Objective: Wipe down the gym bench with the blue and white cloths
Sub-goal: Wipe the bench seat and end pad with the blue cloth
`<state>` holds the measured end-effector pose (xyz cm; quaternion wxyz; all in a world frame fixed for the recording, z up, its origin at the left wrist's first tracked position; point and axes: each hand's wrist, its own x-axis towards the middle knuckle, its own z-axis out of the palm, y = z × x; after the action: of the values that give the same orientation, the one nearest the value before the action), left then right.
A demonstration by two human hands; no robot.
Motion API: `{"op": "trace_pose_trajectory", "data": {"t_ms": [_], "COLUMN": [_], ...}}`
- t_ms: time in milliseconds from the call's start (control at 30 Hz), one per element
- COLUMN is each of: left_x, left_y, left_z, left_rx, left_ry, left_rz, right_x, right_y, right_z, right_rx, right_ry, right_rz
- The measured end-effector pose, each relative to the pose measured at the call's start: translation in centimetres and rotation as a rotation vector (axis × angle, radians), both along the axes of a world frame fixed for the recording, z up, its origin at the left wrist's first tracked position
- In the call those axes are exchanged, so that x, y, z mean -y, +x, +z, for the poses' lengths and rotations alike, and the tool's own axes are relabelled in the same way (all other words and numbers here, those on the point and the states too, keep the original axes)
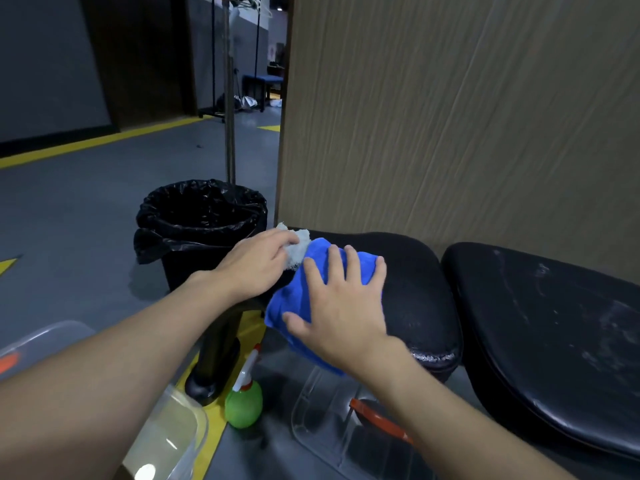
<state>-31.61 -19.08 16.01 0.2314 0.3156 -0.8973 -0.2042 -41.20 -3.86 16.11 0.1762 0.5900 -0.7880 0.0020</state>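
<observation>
The black padded gym bench (415, 271) stands against a tan board wall (450, 116). On its surface the right hand (346, 306) lies flat with fingers spread, pressing the blue microfibre cloth (282, 299) for broad contact. The left hand (256, 265) curls round the crumpled white cloth (299, 249) at the far edge, probably to work the rim.

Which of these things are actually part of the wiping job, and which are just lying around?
In use: bench; blue cloth pressed under the right hand; white cloth gripped by the left hand.
Lying about: bin, spray bottle and clear tubs on the floor.
</observation>
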Motion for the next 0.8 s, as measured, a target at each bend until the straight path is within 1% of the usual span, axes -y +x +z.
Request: {"op": "trace_pose_trajectory", "data": {"t_ms": [67, 167, 267, 367, 467, 567, 733, 800], "left_x": [0.0, -0.5, -0.7, -0.7, -1.1, -1.9, -3.0, -3.1], "left_y": [0.1, 0.0, -0.1, 0.0, 0.1, -0.4, -1.7, -1.8], "left_z": [0.0, 0.2, 0.1, -0.1, 0.0, 0.3, 0.7, 0.7], "left_rx": [0.014, 0.067, 0.09, 0.126, 0.164, 0.166, 0.171, 0.181], "left_ry": [0.015, -0.035, -0.079, -0.105, -0.111, -0.177, -0.198, -0.19], "left_rz": [0.028, 0.023, 0.012, 0.009, 0.04, 0.076, 0.066, 0.048], "right_x": [0.0, -1.0, -3.3, -6.4, -7.8, -6.9, -8.9, -10.8], "right_y": [0.3, -0.4, -1.6, -3.0, -3.2, -2.3, -4.2, -5.5], "right_z": [-0.3, -0.5, -0.7, -1.1, -1.4, -1.2, -1.3, -1.6], "right_rx": [-0.012, 0.001, 0.014, -0.02, -0.04, -0.049, -0.008, 0.025], "right_ry": [-0.018, -0.033, -0.067, -0.109, -0.133, -0.111, -0.116, -0.143], "right_rz": [-0.013, 0.007, 0.052, 0.072, 0.05, 0.017, 0.081, 0.058]}}
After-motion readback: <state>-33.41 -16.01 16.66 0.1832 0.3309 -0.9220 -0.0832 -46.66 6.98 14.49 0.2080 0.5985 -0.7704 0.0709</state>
